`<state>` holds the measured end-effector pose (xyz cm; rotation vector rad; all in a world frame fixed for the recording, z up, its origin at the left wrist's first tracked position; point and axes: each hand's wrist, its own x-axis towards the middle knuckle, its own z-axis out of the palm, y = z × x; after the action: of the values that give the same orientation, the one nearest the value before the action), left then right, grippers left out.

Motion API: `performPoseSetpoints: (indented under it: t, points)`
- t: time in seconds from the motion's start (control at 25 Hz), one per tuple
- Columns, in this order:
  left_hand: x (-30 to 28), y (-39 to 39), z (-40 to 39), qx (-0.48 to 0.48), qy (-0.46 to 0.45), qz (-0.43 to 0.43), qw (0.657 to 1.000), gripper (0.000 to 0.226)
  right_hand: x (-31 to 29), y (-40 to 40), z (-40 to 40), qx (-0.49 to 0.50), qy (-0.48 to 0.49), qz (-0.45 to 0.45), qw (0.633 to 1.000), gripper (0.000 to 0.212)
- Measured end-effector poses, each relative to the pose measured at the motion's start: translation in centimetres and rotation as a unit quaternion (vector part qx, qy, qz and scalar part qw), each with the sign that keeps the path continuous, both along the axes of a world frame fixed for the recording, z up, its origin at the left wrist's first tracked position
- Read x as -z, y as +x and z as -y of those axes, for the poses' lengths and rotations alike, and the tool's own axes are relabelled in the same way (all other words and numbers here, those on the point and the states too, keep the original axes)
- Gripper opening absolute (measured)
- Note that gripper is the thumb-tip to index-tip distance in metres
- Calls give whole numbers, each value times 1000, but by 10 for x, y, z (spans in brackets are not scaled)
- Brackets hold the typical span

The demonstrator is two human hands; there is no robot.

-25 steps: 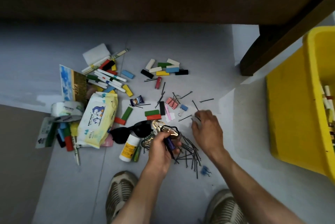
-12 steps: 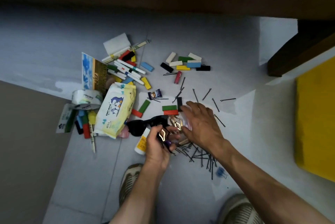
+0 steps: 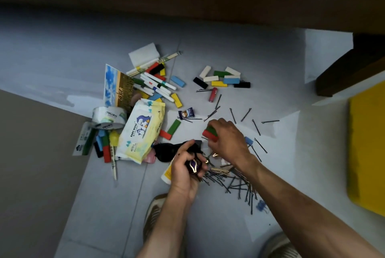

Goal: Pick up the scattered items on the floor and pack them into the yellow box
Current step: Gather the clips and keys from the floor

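Observation:
My left hand (image 3: 187,171) grips a small purple and gold trinket (image 3: 194,167) with other small pieces above a heap of black hairpins (image 3: 233,182). My right hand (image 3: 228,140) is curled round a red block and a green block (image 3: 210,133) stacked together, just off the floor. The yellow box (image 3: 366,149) stands at the right edge, only its near wall showing. Coloured blocks (image 3: 223,79), marker pens (image 3: 158,86), a baby wipes pack (image 3: 143,130), a tape roll (image 3: 109,118) and a red lip balm (image 3: 213,94) lie scattered on the grey floor.
A dark wooden furniture leg (image 3: 350,70) stands at the upper right, next to the box. A picture card (image 3: 117,86), chopsticks (image 3: 154,62) and a black sunglasses frame (image 3: 168,149) lie left of my hands. My shoes (image 3: 155,214) are at the bottom.
My right hand moved left from the loose hairpins and took hold of the red and green blocks. The view swung left, so the yellow box slid toward the right edge.

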<state>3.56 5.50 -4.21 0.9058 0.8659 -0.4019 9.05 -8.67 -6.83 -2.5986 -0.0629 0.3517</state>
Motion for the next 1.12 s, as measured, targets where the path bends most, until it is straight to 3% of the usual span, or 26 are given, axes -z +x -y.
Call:
performPoseSetpoints:
  t: [0.04, 0.12, 0.2, 0.24, 0.32, 0.44, 0.52, 0.6, 0.64, 0.72, 0.88, 1.0, 1.12]
  points:
    - [2, 2, 6, 2, -11, -4, 1000, 37, -10, 0, 5, 70, 82, -19, 994, 41]
    - [5, 5, 17, -8, -29, -12, 999, 30, -34, -8, 16, 206, 267, -41, 941, 37]
    - [5, 12, 26, 3, -56, -17, 998, 29, -57, -26, 17, 240, 383, -65, 890, 35]
    - [4, 15, 31, 18, -77, -15, 997, 38, -64, -38, 13, 218, 402, -80, 886, 35]
    - [1, 17, 38, 34, -115, -20, 993, 47, -69, -61, 5, 170, 379, -66, 907, 29]
    - [1, 14, 41, 55, -90, -16, 994, 21, -61, -73, 18, 242, 333, 32, 911, 14]
    - [1, 11, 37, 55, -86, -12, 995, 16, -47, -71, 38, 256, 212, 46, 942, 36]
    - [2, 7, 32, 32, -89, -22, 995, 17, -26, -73, 48, 139, 23, -35, 989, 70]
    - [2, 4, 30, 22, -82, -29, 996, 17, -14, -76, 45, 74, -44, -56, 995, 73]
    - [5, 0, 27, 12, -65, -44, 997, 17, 3, -80, 33, 20, -84, -30, 996, 56]
    - [9, -5, 24, -4, -33, -51, 998, 17, 5, -62, 31, 111, 37, -2, 993, 32]
    - [8, -3, 29, -13, -38, -41, 998, 27, -18, -53, 38, 233, 229, -39, 944, 26]
    - [4, 3, 42, 2, -77, -21, 997, 43, -48, -62, 28, 202, 367, -65, 906, 31]
